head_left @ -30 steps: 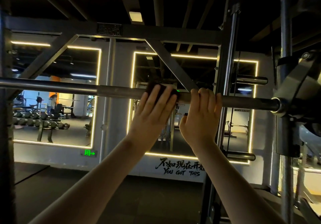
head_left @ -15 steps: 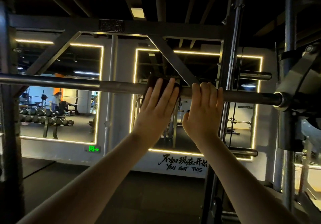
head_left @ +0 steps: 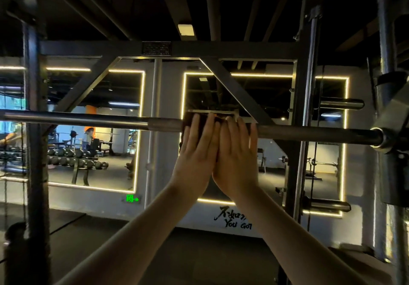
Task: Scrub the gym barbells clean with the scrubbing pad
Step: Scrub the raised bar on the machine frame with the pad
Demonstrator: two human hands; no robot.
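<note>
A steel barbell (head_left: 88, 118) runs level across the view at head height, held in a rack. A dark scrubbing pad (head_left: 187, 121) lies over the bar near its middle. My left hand (head_left: 197, 152) presses the pad against the bar with straight fingers. My right hand (head_left: 236, 158) sits right beside it, touching it, its fingers laid up over the bar and the pad's right end. Both hands hide most of the pad. Neither thumb shows.
Black rack uprights stand at the left (head_left: 35, 130) and right (head_left: 307, 107), with a crossbeam (head_left: 199, 48) overhead. The bar's guide carriage (head_left: 394, 130) is at far right. Plate pegs (head_left: 340, 103) jut out behind. Wall mirrors reflect a dumbbell rack (head_left: 73, 163).
My right hand has let go of the bar and slid left until it meets my left hand. Its fingers have straightened. The view has tilted up slightly.
</note>
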